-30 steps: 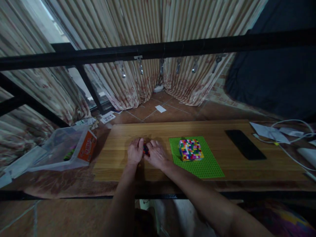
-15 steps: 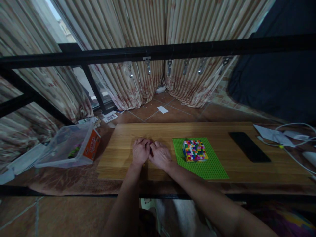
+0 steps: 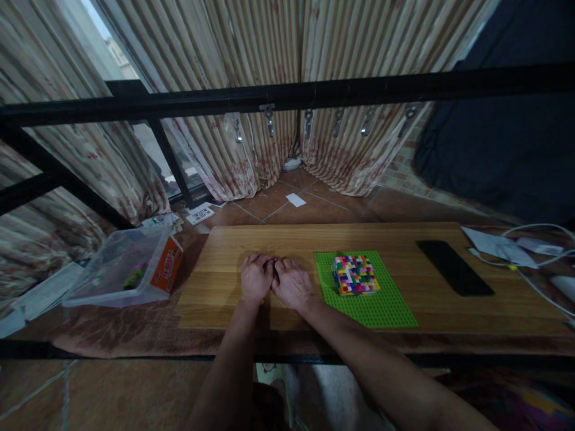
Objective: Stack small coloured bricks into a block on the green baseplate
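Wooden and pale, the tabletop (image 3: 404, 236) carried both hands side by side near its front-left part. The left hand (image 3: 256, 280) and the right hand (image 3: 291, 284) were pressed knuckle to knuckle, fingers curled inward, each grip closed together around something small between them. Only a speck of pink or purple (too tiny to name with any certainty) showed at the fingertips, the small piece (image 3: 272, 261) being otherwise hidden by the knuckles. It sat between the two hands, just above the wood, left of the green baseplate (image 3: 386, 305).

On that baseplate stood a multicoloured brick block (image 3: 356, 274), square, built of many small studded pieces, near the plate's far edge and apart from the right hand. Farther right lay a black phone (image 3: 454, 267), flat and face up, well apart from the plate. Beyond it were white papers (image 3: 492, 244) and a white cable (image 3: 534, 281) at the tabletop's right end.

Left of the tabletop, a clear plastic box (image 3: 117, 269) lay tilted on the patterned cloth, an orange label (image 3: 168, 263) on its near end. A black metal bar (image 3: 287, 96) crossed the view above, with striped curtains (image 3: 251, 54) hanging behind it.
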A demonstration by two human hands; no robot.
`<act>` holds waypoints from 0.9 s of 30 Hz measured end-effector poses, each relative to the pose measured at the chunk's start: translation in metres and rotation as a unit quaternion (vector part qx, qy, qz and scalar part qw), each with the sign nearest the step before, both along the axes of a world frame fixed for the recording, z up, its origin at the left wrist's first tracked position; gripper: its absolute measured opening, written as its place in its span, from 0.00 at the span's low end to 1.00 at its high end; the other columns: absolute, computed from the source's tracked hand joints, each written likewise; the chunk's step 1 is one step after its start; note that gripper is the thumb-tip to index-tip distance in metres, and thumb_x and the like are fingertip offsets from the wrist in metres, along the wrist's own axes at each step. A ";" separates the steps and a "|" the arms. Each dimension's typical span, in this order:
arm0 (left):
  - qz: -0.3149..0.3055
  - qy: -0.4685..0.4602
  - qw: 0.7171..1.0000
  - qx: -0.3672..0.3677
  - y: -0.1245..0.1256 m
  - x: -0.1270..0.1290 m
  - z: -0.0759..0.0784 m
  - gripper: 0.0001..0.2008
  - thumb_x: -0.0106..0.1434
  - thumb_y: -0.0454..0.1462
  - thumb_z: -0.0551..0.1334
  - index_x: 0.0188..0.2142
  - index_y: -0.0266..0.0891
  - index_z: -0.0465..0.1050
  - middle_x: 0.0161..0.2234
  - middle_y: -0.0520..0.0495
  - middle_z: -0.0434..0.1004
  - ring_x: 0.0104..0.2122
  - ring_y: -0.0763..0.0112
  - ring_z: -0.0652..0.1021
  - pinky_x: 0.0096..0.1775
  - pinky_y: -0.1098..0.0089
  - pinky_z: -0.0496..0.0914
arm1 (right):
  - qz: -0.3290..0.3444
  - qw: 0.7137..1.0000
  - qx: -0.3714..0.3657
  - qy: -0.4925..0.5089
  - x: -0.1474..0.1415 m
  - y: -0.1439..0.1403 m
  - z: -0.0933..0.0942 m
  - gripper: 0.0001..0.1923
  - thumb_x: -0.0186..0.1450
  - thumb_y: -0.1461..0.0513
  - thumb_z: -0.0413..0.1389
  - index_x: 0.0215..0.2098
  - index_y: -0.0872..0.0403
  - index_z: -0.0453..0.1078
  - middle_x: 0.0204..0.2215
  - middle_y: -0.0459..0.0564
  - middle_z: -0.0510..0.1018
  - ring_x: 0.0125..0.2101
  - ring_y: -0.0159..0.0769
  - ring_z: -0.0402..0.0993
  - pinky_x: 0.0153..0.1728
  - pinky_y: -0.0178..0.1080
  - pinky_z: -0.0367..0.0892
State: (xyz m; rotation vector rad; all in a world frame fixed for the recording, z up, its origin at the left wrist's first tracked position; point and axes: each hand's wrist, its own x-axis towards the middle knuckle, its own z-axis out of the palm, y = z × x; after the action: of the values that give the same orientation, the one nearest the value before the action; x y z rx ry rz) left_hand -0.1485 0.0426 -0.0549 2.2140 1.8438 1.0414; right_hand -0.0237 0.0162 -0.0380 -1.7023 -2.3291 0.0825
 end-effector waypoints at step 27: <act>0.055 0.038 0.998 -0.011 -0.005 0.006 -0.001 0.14 0.67 0.38 0.51 0.35 0.40 0.76 0.36 0.43 0.79 0.38 0.60 0.74 0.46 0.60 0.67 | 0.028 0.999 -0.032 -0.018 0.002 -0.001 0.008 0.12 0.68 0.62 0.47 0.44 0.55 0.70 0.42 0.55 0.77 0.42 0.41 0.74 0.40 0.38 0.67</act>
State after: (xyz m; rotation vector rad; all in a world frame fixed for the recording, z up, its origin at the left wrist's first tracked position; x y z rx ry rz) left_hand -0.1426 0.0376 -0.0559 2.1920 2.0188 0.9600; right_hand -0.0219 0.0152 -0.0297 -1.6825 -2.4254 0.1395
